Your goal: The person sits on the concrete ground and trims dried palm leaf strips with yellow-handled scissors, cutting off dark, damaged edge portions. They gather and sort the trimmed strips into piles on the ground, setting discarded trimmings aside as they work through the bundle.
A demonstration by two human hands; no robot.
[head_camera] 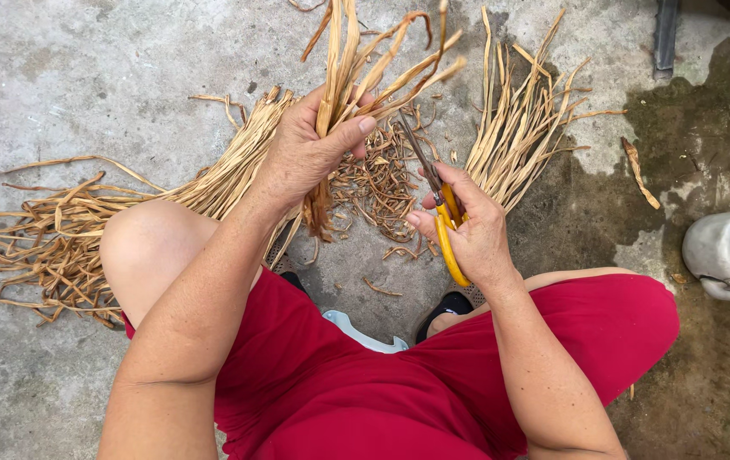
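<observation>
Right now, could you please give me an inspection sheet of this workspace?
Surface: bare concrete floor, stained and damp-looking at the right.
Job's things: bunch of dried strips held upright; yellow-handled scissors, blades pointing up towards the bunch.
Clutter: heap of dried strips at the left; fanned pile at the upper right; short curled trimmings between the hands; one stray piece at the right.
Hands: left hand closed around the bunch; right hand closed on the scissors.
Cables: nothing seen.
Surroundings: metal kettle at the right edge; person's red clothing and bare knee.
</observation>
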